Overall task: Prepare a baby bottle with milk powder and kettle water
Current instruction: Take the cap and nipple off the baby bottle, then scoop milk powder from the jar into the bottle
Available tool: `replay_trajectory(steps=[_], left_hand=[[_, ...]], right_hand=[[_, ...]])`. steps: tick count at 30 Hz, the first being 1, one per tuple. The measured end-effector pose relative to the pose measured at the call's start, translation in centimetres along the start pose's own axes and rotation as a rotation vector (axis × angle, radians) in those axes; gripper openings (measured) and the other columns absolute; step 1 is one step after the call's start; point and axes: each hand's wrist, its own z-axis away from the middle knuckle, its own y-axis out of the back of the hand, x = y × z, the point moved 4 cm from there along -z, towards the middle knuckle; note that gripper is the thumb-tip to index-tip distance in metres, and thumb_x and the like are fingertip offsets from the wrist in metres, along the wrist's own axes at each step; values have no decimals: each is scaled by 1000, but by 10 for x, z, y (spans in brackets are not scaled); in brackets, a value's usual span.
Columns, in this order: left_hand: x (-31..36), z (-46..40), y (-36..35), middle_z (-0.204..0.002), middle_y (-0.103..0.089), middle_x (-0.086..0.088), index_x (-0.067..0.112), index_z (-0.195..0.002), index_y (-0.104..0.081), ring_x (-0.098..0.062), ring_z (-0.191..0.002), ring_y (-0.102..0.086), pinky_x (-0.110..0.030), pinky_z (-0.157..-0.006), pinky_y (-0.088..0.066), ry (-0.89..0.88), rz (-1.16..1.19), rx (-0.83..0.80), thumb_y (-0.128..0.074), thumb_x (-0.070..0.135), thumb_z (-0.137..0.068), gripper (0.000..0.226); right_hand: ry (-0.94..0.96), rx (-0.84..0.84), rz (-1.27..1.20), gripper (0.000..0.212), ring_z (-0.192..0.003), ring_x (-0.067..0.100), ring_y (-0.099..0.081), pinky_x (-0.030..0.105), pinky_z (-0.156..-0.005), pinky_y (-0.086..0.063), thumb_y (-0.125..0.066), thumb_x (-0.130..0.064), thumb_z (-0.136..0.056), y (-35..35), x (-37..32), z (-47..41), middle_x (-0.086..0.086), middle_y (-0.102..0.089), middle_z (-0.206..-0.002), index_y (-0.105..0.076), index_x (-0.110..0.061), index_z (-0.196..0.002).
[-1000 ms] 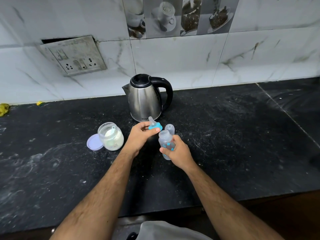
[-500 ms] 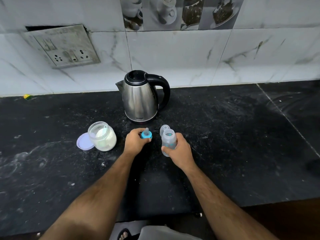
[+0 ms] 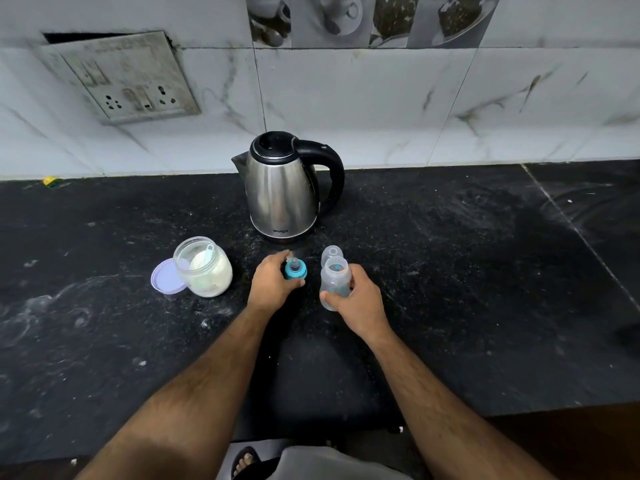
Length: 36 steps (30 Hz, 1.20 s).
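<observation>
A clear baby bottle (image 3: pixel 334 278) with teal print stands open-topped on the black counter (image 3: pixel 467 289), and my right hand (image 3: pixel 360 303) grips its body. My left hand (image 3: pixel 272 284) holds the blue teat ring with its nipple (image 3: pixel 295 270) down at the counter, just left of the bottle. The bottle's clear cap (image 3: pixel 331 254) sits behind the bottle. An open jar of milk powder (image 3: pixel 203 266) with a scoop inside stands to the left, its lilac lid (image 3: pixel 167 280) lying beside it. A steel kettle (image 3: pixel 284 195) with a black handle stands behind my hands.
A marble-tiled wall (image 3: pixel 346 105) rises behind the counter, with a socket panel (image 3: pixel 121 77) at upper left. A small yellow scrap (image 3: pixel 49 181) lies at the wall's foot on the left. The counter's front edge runs below my forearms; a sandalled foot (image 3: pixel 246 460) shows beneath.
My left hand has lowered the blue teat ring from above the bottle down to the counter. My right hand has set the bottle upright on the counter, still gripping it.
</observation>
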Motion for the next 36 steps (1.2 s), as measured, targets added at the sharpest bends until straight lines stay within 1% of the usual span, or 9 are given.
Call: replay_trajectory(steps=[3,6,10,12,17,22,26,32,36], left_hand=[[-1,14,12,-119,-65,-1,15,-132,-60,-13,-102,-62,-31,-97,-48,-24,49,78,-83,15,-74,62],[-4,36,24,-104,-68,3,17,-112,-71,-2,-79,-61,-25,-86,-52,-58,111,142,-77,12,-81,32],[-20,64,36,-102,-72,7,17,-110,-73,-2,-78,-63,-10,-77,-47,-56,189,79,-72,10,-86,24],[-28,74,42,-103,-73,8,17,-112,-72,-6,-83,-67,-14,-81,-49,-56,222,28,-70,8,-88,26],[-49,85,62,-98,-76,12,22,-116,-72,3,-74,-64,-21,-79,-53,-49,255,-7,-67,6,-88,33],[-65,83,79,-94,-77,6,23,-113,-72,-6,-74,-64,-38,-85,-58,10,271,8,-68,5,-86,33],[-71,81,81,-98,-76,5,17,-115,-72,-7,-77,-67,-40,-87,-58,19,291,-20,-69,4,-86,32],[-77,80,81,-103,-76,2,13,-119,-69,-16,-89,-72,-40,-92,-56,28,343,-73,-67,1,-87,34],[-85,79,90,-99,-74,1,15,-115,-70,-14,-91,-71,-42,-91,-57,77,389,-7,-69,7,-88,28]], right_hand=[[25,-7,12,46,-93,4,-59,11,-73,-42,-86,-22,-69,-7,-6,1,-10,-62,-105,-57,-27,-103],[52,-19,44,45,-97,11,-61,26,-83,-50,-87,-24,-66,-19,-11,2,-4,-64,-106,-63,-20,-104],[85,-87,43,47,-95,11,-64,31,-84,-52,-88,-24,-64,-44,-25,6,-8,-70,-101,-65,-20,-105],[92,-116,31,49,-96,11,-65,28,-84,-51,-88,-20,-65,-57,-33,8,-7,-71,-102,-66,-20,-108],[82,-200,21,43,-89,5,-63,8,-69,-40,-86,-13,-68,-92,-51,11,-13,-68,-95,-64,-21,-103],[62,-216,42,50,-96,10,-63,16,-76,-44,-86,-11,-67,-118,-63,12,-9,-68,-102,-64,-20,-110],[49,-189,72,50,-94,8,-61,9,-71,-39,-87,-11,-66,-124,-64,15,-12,-65,-99,-64,-19,-109],[37,-182,109,53,-104,16,-64,25,-88,-48,-84,-11,-69,-127,-63,20,-2,-70,-111,-62,-16,-117],[0,-241,241,72,-128,25,-54,41,-107,-43,-77,-12,-76,-120,-62,19,9,-57,-139,-47,-11,-142]])
